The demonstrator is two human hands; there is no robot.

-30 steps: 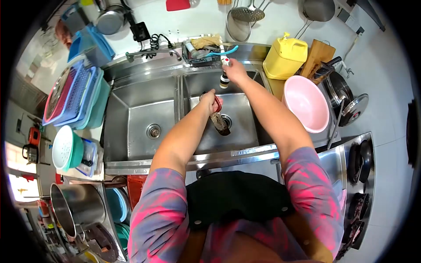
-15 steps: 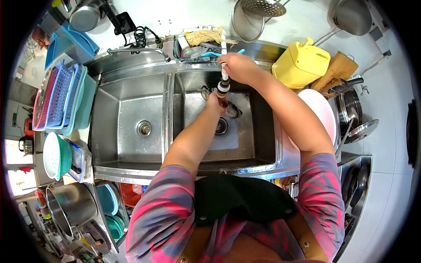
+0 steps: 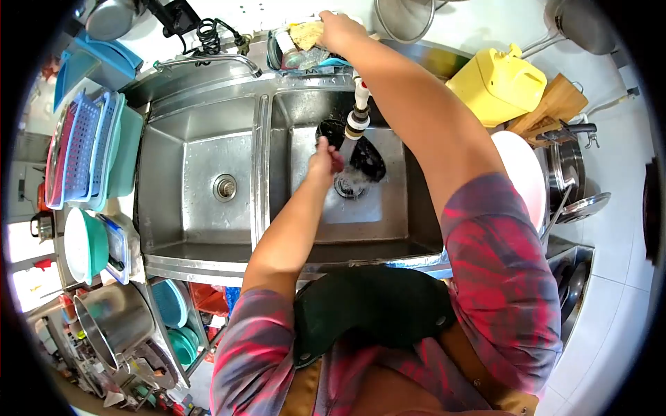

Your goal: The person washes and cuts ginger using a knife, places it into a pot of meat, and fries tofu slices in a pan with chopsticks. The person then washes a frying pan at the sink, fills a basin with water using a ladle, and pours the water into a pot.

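Observation:
My left hand (image 3: 325, 163) is in the right sink basin (image 3: 383, 218), its fingers curled at the edge of a glossy black object (image 3: 368, 161) whose kind is unclear. Beside it, water runs from the white faucet (image 3: 358, 119) over the black object and splashes above the drain. My right hand (image 3: 341, 33) reaches behind the sink to the yellow fibrous scrubber (image 3: 305, 33) in the caddy (image 3: 275, 54). Its fingertips overlap the scrubber, and their grip is not clear.
The left basin (image 3: 218, 149) has a curved tap (image 3: 215, 59) behind it. A yellow jug (image 3: 496, 87), a wooden board (image 3: 555, 107) and a pale pink basin (image 3: 519, 170) stand right. Stacked baskets (image 3: 87, 149) and a teal colander (image 3: 96, 246) are left.
My right hand has left the faucet and moved up and left to the scrubber. My left hand has shifted slightly left and down. Water now visibly splashes, and more of the black object shows.

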